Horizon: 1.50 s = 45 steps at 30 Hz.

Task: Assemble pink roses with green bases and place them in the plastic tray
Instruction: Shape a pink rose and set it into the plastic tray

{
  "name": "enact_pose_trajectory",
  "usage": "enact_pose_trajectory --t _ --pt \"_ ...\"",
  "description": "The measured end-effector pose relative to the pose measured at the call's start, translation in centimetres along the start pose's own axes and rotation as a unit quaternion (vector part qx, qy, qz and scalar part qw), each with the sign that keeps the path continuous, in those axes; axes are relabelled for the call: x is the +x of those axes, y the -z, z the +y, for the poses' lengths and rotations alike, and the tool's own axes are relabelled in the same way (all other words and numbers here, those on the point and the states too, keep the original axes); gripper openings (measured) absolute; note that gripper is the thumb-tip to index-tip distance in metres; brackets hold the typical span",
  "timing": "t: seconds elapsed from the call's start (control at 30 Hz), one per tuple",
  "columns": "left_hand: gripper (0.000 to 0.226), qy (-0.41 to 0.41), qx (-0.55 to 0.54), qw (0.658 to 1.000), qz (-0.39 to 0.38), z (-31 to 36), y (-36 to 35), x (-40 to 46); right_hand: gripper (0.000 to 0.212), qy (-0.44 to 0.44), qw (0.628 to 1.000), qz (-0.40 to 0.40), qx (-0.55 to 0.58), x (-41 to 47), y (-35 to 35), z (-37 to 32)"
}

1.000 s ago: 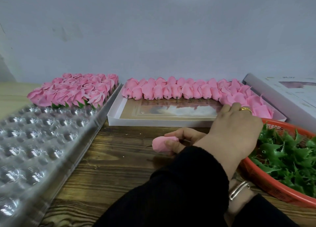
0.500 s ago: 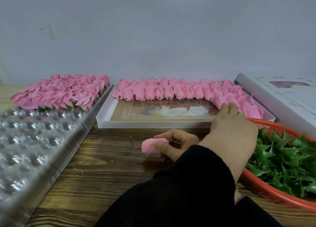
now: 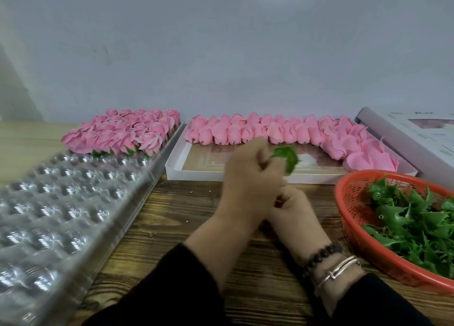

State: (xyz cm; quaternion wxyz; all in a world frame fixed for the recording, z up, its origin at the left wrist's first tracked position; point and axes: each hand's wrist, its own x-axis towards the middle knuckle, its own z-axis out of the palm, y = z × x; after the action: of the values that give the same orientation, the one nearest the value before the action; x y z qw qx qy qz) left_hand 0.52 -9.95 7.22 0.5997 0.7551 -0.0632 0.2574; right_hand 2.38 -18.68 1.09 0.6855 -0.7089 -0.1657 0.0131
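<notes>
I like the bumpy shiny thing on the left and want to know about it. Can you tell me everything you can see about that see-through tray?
The plastic tray is clear and shiny, moulded into rows of round cups that catch the light. It lies flat on the wooden table, running from the near left corner back toward the wall. Only its far end is filled, with pink roses standing packed together on green bases; the nearer cups show nothing inside. A white box sits against its right edge. Neither of the hands touches it.

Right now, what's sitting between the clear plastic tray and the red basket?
In the head view, the two hands, left hand pinching a green base and right hand below it, over bare wooden table, lie between the plastic tray and red basket.
</notes>
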Motion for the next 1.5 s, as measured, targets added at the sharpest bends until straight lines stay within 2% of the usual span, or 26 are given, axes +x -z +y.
enact_pose_trajectory --t 0.13,0.23,0.33,0.43,0.53,0.77,0.9,1.0,1.1,1.23,1.5 --pt "0.025 0.1 -0.065 0.992 0.037 -1.8 5.5 -2.3 0.019 -0.005 1.0 -0.002 0.02 -0.2 -0.3 -0.4" --pt "0.028 0.125 -0.068 0.986 0.089 -2.8 7.4 -3.6 0.021 0.01 0.999 0.032 0.011 -0.4 -0.2 -0.4" --pt "0.027 0.156 -0.092 0.978 0.107 -4.0 7.7 -3.9 0.021 0.024 0.998 0.06 0.013 -1.3 -0.3 -1.0" --pt "0.024 0.184 -0.116 0.971 0.096 -4.5 7.2 -3.6 0.021 0.052 0.994 0.096 0.012 -2.0 -0.5 -1.7" --pt "0.022 0.188 -0.116 0.974 0.053 -4.7 6.7 -3.4 0.022 0.083 0.987 0.134 0.018 -2.6 -1.3 -2.9" --pt "0.019 0.201 -0.143 0.969 0.002 -4.8 6.4 -3.5 0.022 0.098 0.99 0.092 0.044 -3.3 -4.5 -4.3" --pt "0.017 0.221 -0.178 0.959 0.009 -5.2 6.3 -3.2 0.025 0.113 0.988 0.099 -0.017 -2.9 -4.1 -3.3" --pt "0.018 0.224 -0.172 0.959 0.001 -5.4 6.4 -3.2 0.024 0.131 0.984 0.079 -0.09 -2.8 -3.8 -2.6" --pt "0.019 0.221 -0.163 0.962 -0.01 -5.6 6.5 -3.2 0.028 0.155 0.973 0.092 -0.143 -2.4 -3.5 -2.2" --pt "0.02 0.205 -0.162 0.965 -0.029 -5.5 6.4 -3.3 0.032 0.169 0.963 0.096 -0.188 -2.0 -3.2 -1.8" --pt "0.027 0.2 -0.19 0.958 -0.083 -5.6 6.3 -3.5 0.019 0.191 0.952 0.099 -0.216 -1.8 -2.8 -1.4"
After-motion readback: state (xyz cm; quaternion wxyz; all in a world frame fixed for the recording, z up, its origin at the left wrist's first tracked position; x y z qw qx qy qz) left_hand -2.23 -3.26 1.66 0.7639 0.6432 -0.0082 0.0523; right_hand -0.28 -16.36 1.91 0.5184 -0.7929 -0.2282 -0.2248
